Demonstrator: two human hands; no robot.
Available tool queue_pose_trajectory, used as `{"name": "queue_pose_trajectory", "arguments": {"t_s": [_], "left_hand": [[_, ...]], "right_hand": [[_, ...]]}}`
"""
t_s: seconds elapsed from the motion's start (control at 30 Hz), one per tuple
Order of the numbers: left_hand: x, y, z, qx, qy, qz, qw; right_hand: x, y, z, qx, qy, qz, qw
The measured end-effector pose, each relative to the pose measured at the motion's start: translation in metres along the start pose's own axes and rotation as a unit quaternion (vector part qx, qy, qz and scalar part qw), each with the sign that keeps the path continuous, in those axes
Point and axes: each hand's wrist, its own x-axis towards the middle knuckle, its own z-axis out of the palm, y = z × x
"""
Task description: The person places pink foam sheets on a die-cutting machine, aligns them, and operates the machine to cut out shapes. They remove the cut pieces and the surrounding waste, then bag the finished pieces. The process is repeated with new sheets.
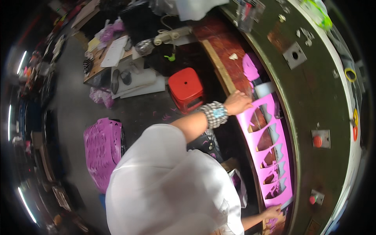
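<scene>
A long pink sheet (pixel 253 147) with a row of cut-out holes lies along a reddish-brown board (pixel 219 43) beside a green machine (pixel 313 98). My left hand (pixel 237 102), below a checkered wrist band (pixel 215 114), pinches the sheet's far end. At the near end, my right hand (pixel 272 212) has its fingers closed on the sheet's corner. Grey strips show through the holes. Past my left hand, a loose pink scrap (pixel 250 67) rests on the board.
A red stool (pixel 186 88) stands left of the board. Stacked pink cut sheets (pixel 102 150) sit on the floor at left. Farther off, a low table (pixel 98 70) bears papers. Two red push buttons (pixel 317 141) are on the machine; a yellow ring (pixel 350 75) lies at its far side.
</scene>
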Motion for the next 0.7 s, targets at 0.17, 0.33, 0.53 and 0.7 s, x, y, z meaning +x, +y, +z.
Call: {"name": "queue_pose_trajectory", "arguments": {"t_s": [0.17,0.33,0.53,0.7], "left_hand": [[-0.034,-0.017,-0.023,0.064,-0.008,0.087,0.994],[-0.019,-0.004,-0.027,-0.057,0.06,-0.041,0.996],[-0.017,0.019,-0.002,0.1,0.124,0.045,0.986],[-0.054,0.024,-0.011,0.102,0.109,0.05,0.987]], "right_hand": [[-0.026,-0.086,-0.012,0.067,0.051,0.0,0.996],[-0.093,-0.297,0.061,0.392,-0.177,-0.153,0.89],[-0.205,-0.423,0.092,0.3,-0.191,-0.331,0.874],[-0.221,-0.411,0.069,0.435,-0.234,-0.249,0.833]]}}
